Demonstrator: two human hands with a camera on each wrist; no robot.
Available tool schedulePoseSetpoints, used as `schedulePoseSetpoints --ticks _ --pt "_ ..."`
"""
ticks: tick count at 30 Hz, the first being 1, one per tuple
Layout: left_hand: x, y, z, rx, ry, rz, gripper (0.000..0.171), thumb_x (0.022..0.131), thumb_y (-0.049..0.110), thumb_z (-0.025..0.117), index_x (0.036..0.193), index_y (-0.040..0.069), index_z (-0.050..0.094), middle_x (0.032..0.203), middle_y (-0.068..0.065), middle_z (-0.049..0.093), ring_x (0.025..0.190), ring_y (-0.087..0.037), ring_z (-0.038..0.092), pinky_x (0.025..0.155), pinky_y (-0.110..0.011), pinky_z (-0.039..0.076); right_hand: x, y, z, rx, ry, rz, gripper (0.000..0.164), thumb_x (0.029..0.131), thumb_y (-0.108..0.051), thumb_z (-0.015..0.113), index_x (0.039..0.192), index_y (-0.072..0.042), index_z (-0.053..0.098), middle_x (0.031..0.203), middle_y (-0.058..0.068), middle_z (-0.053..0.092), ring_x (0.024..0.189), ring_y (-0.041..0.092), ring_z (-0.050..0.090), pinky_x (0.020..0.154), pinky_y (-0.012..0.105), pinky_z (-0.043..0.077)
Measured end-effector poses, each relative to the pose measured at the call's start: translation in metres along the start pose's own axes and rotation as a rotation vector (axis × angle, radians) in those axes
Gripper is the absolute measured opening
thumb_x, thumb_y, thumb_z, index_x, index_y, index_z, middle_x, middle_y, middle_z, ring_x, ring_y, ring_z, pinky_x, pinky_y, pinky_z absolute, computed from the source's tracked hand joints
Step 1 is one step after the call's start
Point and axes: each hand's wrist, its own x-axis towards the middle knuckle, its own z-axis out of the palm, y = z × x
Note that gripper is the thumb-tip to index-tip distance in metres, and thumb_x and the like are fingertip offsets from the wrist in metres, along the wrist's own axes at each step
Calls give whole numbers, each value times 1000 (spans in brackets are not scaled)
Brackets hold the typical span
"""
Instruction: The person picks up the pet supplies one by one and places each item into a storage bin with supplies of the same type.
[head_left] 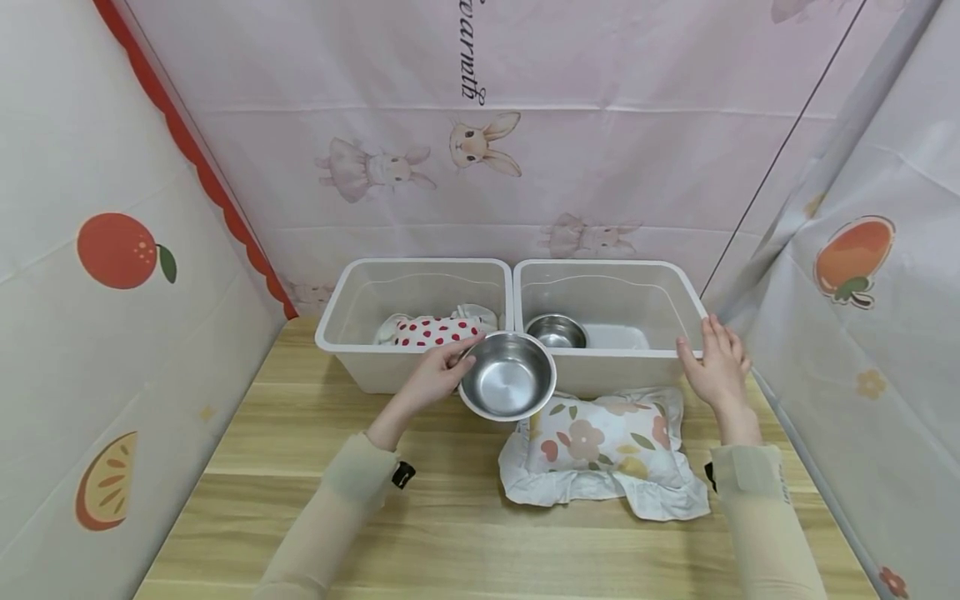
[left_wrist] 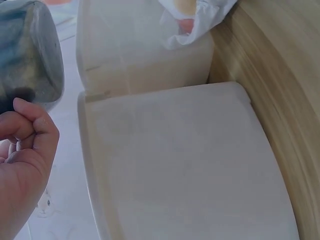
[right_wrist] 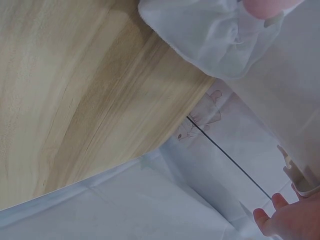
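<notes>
My left hand (head_left: 430, 380) pinches the rim of a stainless steel bowl (head_left: 510, 379), tilted so its inside faces the head camera. The bowl is held over the front edges of two white plastic bins. In the left wrist view the bowl's outer side (left_wrist: 37, 60) shows above the curled fingers (left_wrist: 32, 127). My right hand (head_left: 718, 371) rests on the front right corner of the right bin (head_left: 622, 367), fingers fairly straight over the rim. A smaller steel bowl (head_left: 557, 332) sits inside that bin. A red-dotted white cloth item (head_left: 438, 332) lies in the left bin (head_left: 375, 367).
A floral pillow with a ruffled edge (head_left: 600, 442) lies on the wooden table (head_left: 450, 517) in front of the right bin. Printed fabric walls (head_left: 630, 167) enclose the table at the back and both sides.
</notes>
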Motion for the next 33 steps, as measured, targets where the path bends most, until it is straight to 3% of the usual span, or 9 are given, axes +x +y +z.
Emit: schedulePoseSetpoints --ticks 14,24,33 --pt "10 13 5 -17 4 54 42 97 6 56 138 1 53 50 5 38 44 -8 37 43 -20 30 0 1 1 5 1 2 75 102 -48 33 153 4 15 161 23 10 141 51 7 107 71 2" --pt "23 12 10 -10 -12 43 42 98 9 56 140 6 54 50 4 40 43 -9 39 43 -21 32 0 0 2 7 8 -4 75 102 -48 33 153 6 16 160 24 11 140 52 8 106 71 2" --pt "32 17 10 16 -23 81 42 97 9 56 138 4 55 49 5 40 42 -9 40 43 -21 33 0 1 2 6 11 -4 76 102 -48 33 153 5 15 160 25 13 142 51 7 105 72 4"
